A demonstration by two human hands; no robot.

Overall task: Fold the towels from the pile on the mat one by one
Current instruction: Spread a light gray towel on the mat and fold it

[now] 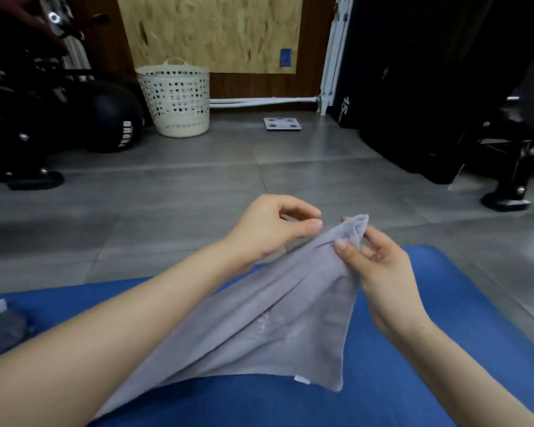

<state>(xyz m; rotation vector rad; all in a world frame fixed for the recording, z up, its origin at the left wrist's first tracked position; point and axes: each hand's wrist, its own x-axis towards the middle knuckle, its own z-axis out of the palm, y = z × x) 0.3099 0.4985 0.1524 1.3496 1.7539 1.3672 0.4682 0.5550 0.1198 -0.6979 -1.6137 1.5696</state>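
— How does the towel (275, 328) look?

— It is pale lilac and thin, and it is lifted by one corner above the blue mat (444, 303). It hangs in long folds toward the lower left and passes under the left forearm. A small white label (302, 380) sits on its lower hem.

— And the hands?

— The right hand (383, 272) pinches the top corner between the thumb and the fingers. The left hand (272, 229) is curled and its thumb tip is at the towel's edge, but I cannot tell if it really grips the cloth.

— Where are the edges and the free room?

— The far edge of the mat is just behind the hands, and grey floor (167, 195) begins there. A pile (0, 328) of grey towels lies at the left border. A white basket (176, 100) stands well apart near the wall, and black equipment (444, 103) stands on the right.
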